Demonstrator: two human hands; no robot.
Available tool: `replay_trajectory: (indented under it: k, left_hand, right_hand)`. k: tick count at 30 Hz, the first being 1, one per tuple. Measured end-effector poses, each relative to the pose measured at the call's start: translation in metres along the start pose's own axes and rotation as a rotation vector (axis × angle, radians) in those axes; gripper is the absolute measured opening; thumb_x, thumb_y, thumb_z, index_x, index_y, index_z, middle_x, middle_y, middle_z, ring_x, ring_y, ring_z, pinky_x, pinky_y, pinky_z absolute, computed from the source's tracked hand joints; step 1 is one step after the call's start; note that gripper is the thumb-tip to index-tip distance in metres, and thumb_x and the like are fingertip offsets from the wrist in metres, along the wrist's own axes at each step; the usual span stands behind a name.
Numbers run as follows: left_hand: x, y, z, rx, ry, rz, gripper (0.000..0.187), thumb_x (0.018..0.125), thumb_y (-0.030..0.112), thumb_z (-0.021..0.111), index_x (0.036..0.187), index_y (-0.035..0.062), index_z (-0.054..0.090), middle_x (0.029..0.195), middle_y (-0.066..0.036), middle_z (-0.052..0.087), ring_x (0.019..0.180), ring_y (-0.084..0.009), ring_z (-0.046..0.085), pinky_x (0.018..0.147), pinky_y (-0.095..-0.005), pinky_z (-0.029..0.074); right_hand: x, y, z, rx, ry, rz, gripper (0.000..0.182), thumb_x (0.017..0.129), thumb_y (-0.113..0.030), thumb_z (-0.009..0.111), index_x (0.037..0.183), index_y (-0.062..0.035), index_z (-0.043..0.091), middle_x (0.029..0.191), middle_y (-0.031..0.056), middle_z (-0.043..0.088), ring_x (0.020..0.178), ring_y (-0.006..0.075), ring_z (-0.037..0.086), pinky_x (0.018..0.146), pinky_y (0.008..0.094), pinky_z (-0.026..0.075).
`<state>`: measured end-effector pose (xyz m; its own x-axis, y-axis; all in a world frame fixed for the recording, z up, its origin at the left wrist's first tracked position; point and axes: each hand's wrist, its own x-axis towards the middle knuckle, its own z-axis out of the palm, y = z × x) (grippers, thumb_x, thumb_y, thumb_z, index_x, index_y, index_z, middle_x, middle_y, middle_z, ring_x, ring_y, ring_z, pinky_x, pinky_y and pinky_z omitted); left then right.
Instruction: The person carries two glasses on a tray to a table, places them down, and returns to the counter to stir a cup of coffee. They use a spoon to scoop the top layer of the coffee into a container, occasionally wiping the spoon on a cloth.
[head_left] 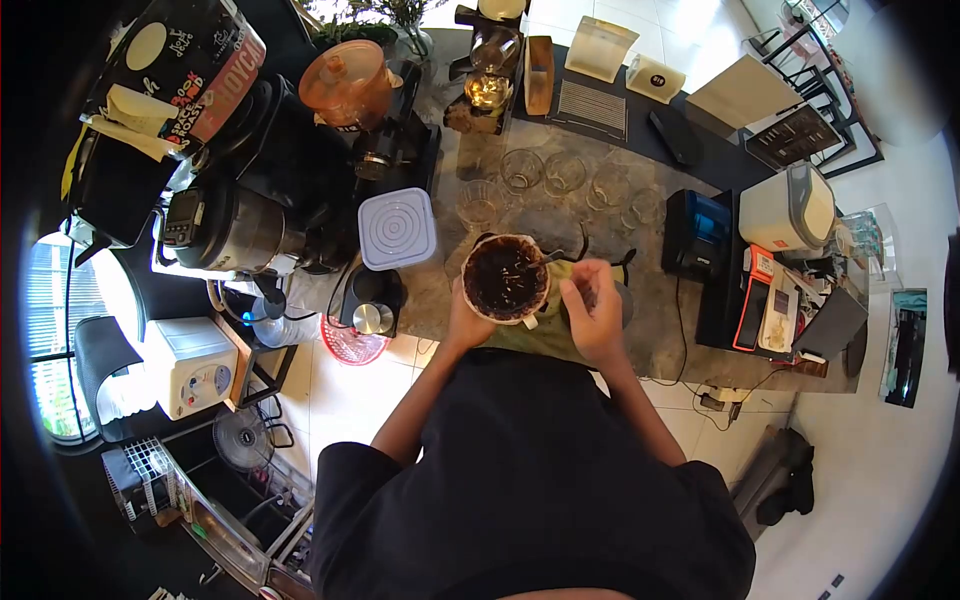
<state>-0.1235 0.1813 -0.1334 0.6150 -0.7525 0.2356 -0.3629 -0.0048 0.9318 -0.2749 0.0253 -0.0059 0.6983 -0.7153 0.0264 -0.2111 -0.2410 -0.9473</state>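
A coffee dripper [533, 320] with a paper filter full of dark, wet coffee grounds [500, 280] is held up near my chest. My left hand [468, 315] grips it from the left side and below, fingers partly hidden under it. A thin metal spoon [555, 257] slants over the dripper's right rim, its tip at the grounds. Just right of the dripper, my right hand [595, 308] has curled fingers close to the spoon's handle end; whether they touch it is hard to make out. Beneath lies a green cloth [565, 335].
Several clear glasses [565, 173] stand beyond the dripper. A grey square lid [397, 229] and a small metal-topped device [373, 315] sit to the left, near an orange-hopper grinder [345, 85]. On the right are a blue-black printer [703, 235] and a red-edged tablet [755, 305].
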Motion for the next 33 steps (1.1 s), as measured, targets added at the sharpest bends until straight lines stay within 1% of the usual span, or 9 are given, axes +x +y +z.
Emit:
replay_trajectory:
  k: [2, 6, 15, 18, 20, 23, 27, 29, 33]
  left_hand:
    - [0.002, 0.014, -0.003, -0.194, -0.051, -0.037, 0.068, 0.084, 0.004, 0.085, 0.145, 0.0013, 0.055, 0.138, -0.013, 0.068, 0.126, -0.0228, 0.066, 0.108, -0.0389, 0.052]
    - [-0.003, 0.015, -0.003, -0.091, -0.081, -0.1, 0.069, 0.082, 0.004, 0.087, 0.143, -0.0003, 0.054, 0.136, -0.014, 0.068, 0.124, -0.0235, 0.066, 0.107, -0.0389, 0.053]
    - [-0.004, 0.014, 0.003, 0.081, 0.076, 0.002, 0.073, 0.078, 0.005, 0.091, 0.14, -0.0019, 0.053, 0.133, -0.015, 0.068, 0.124, -0.025, 0.066, 0.107, -0.0389, 0.052]
    - [-0.002, 0.027, 0.003, -0.22, 0.125, -0.117, 0.096, 0.073, 0.022, 0.095, 0.151, -0.0036, 0.045, 0.133, -0.021, 0.068, 0.13, -0.0348, 0.062, 0.111, -0.0471, 0.047]
    - [-0.016, 0.012, 0.008, -0.158, 0.23, -0.096, 0.137, 0.067, 0.029, 0.1, 0.165, -0.0041, 0.01, 0.143, -0.025, 0.06, 0.135, -0.037, 0.059, 0.115, -0.0474, 0.044]
    - [-0.022, 0.017, -0.003, -0.168, 0.138, -0.121, 0.154, 0.063, 0.035, 0.103, 0.167, 0.0007, -0.006, 0.149, -0.027, 0.053, 0.136, -0.0404, 0.057, 0.116, -0.0487, 0.044]
    - [-0.034, 0.011, -0.006, -0.098, 0.118, -0.187, 0.149, 0.062, 0.037, 0.102, 0.169, 0.0045, 0.004, 0.15, -0.024, 0.053, 0.14, -0.0405, 0.053, 0.118, -0.0498, 0.042]
    - [-0.042, -0.004, -0.006, 0.106, 0.002, -0.318, 0.134, 0.063, 0.039, 0.101, 0.166, 0.0071, 0.023, 0.152, -0.021, 0.052, 0.144, -0.0395, 0.048, 0.12, -0.0496, 0.039]
    - [-0.035, 0.006, -0.009, 0.208, 0.041, -0.251, 0.109, 0.067, 0.038, 0.099, 0.156, 0.007, 0.044, 0.152, -0.018, 0.053, 0.144, -0.039, 0.046, 0.12, -0.0495, 0.037]
  right_hand:
    - [-0.008, 0.022, -0.009, 0.092, -0.306, 0.108, 0.017, 0.105, -0.015, 0.064, 0.115, -0.0015, 0.06, 0.094, 0.0006, 0.061, 0.082, 0.0048, 0.058, 0.073, 0.0228, 0.045]
    - [-0.02, 0.002, -0.007, 0.292, -0.547, 0.358, 0.022, 0.109, -0.02, 0.057, 0.12, -0.0014, 0.062, 0.09, 0.0022, 0.064, 0.083, 0.0063, 0.059, 0.074, 0.0242, 0.047]
    - [-0.013, 0.014, -0.001, 0.196, -0.485, 0.257, 0.028, 0.109, -0.024, 0.057, 0.103, 0.0009, 0.068, 0.091, 0.0022, 0.069, 0.08, 0.0094, 0.06, 0.074, 0.0265, 0.049]
    - [-0.01, 0.02, -0.005, 0.213, -0.482, 0.257, 0.028, 0.11, -0.024, 0.058, 0.102, 0.0004, 0.069, 0.088, 0.0013, 0.067, 0.075, 0.0076, 0.057, 0.07, 0.025, 0.047]
    - [-0.009, 0.02, -0.008, 0.221, -0.497, 0.258, 0.028, 0.11, -0.025, 0.058, 0.102, 0.0, 0.069, 0.087, 0.0009, 0.067, 0.072, 0.0065, 0.056, 0.067, 0.024, 0.045]
    - [-0.005, 0.011, -0.012, 0.25, -0.504, 0.276, 0.028, 0.11, -0.025, 0.057, 0.102, -0.0003, 0.069, 0.085, 0.0009, 0.065, 0.067, 0.0051, 0.053, 0.063, 0.0225, 0.043]
    - [0.004, 0.002, -0.018, 0.281, -0.514, 0.317, 0.027, 0.111, -0.023, 0.056, 0.1, -0.0004, 0.067, 0.087, 0.0022, 0.066, 0.066, 0.0068, 0.055, 0.062, 0.0232, 0.045]
    - [0.011, -0.003, -0.02, 0.301, -0.528, 0.326, 0.027, 0.111, -0.022, 0.054, 0.098, -0.001, 0.066, 0.089, 0.003, 0.067, 0.067, 0.008, 0.057, 0.063, 0.0242, 0.048]
    - [0.034, -0.011, -0.015, 0.313, -0.514, 0.27, 0.028, 0.111, -0.022, 0.054, 0.103, 0.001, 0.068, 0.095, 0.0056, 0.069, 0.077, 0.0109, 0.062, 0.066, 0.0261, 0.051]
